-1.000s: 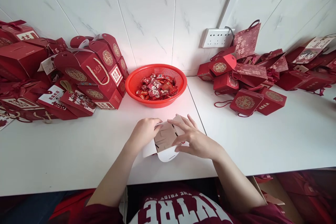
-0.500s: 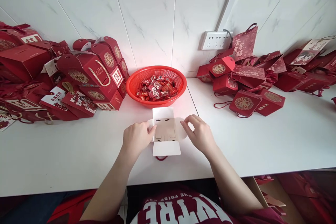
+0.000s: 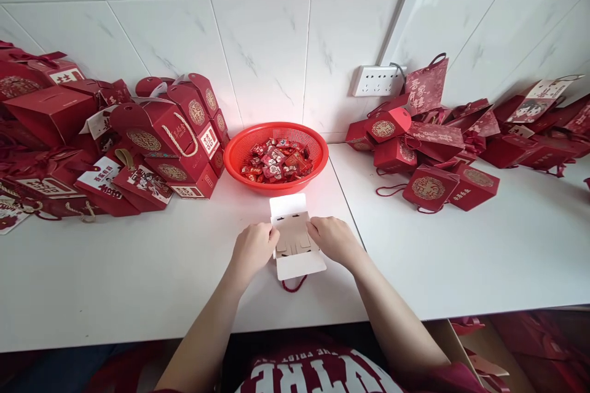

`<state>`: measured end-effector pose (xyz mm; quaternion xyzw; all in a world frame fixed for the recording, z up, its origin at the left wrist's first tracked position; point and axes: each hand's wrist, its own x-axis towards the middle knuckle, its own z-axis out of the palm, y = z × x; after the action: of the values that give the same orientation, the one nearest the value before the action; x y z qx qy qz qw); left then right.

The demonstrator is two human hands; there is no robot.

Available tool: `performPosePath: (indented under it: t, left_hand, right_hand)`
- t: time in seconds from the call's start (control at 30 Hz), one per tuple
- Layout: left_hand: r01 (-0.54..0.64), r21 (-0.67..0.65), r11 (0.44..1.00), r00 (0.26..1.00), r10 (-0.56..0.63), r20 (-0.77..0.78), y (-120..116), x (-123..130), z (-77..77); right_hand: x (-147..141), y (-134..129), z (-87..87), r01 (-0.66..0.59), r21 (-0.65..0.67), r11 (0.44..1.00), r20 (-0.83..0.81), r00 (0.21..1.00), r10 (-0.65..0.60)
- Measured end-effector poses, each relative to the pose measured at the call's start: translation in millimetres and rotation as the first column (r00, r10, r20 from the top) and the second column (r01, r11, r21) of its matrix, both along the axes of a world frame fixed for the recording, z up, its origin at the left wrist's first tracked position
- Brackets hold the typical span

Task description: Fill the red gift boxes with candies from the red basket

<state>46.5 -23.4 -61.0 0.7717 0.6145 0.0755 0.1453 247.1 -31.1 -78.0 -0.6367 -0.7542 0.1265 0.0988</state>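
A small open gift box [image 3: 301,266] stands in front of me, its white inside and slotted bottom facing up. One white flap leans out toward the basket and another toward me. My left hand [image 3: 254,249] is closed on the box's left side, thumb at the rim. On the opposite side, my right hand [image 3: 335,239] has its fingers curled round the right edge. The side flaps are mostly hidden by my hands. A dark red cord handle [image 3: 294,287] loops out from under the near flap.
Beyond the box sits a red plastic basket [image 3: 233,159] holding wrapped candies [image 3: 276,161]. Red gift boxes [image 3: 152,129] are stacked at left, and more red boxes [image 3: 431,187] are heaped at right. A white power strip [image 3: 378,81] is on the tiled wall.
My right hand has moved left from the outspread flap to the box's edge. Both hands have closed in on the sides, and the side flaps no longer stick outward.
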Motion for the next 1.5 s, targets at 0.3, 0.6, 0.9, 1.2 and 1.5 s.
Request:
performPosePath:
  t: [0.3, 0.6, 0.9, 1.2, 1.5]
  left_hand:
    - [-0.068, 0.166, 0.984, 0.992, 0.049, 0.113, 5, -4, -7.1]
    - [0.080, 0.176, 0.981, 0.952, -0.128, 0.277, 24, -7, -6.2]
    - [0.003, 0.156, 0.988, 0.936, -0.057, 0.348, 32, -7, -15.2]
    - [0.009, 0.216, 0.976, 0.940, -0.082, 0.332, 59, -6, -6.2]
    - [-0.159, 0.263, 0.952, 0.899, 0.029, 0.437, 73, -22, -29.0]
  right_hand:
    - [2, 4, 0.8, 0.047, 0.134, 0.990, -0.073, 0.997, -0.037]
    - [-15, 40, 15.4, -0.319, 0.253, 0.914, 0.055, 0.947, 0.315]
    - [-19, 66, 12.2, -0.353, 0.086, 0.932, 0.062, 0.935, 0.349]
    - [-16, 71, 20.6, -0.306, 0.122, 0.944, -0.031, 0.950, 0.311]
    - [3, 113, 49.6, -0.054, 0.346, 0.937, -0.266, 0.952, 0.153]
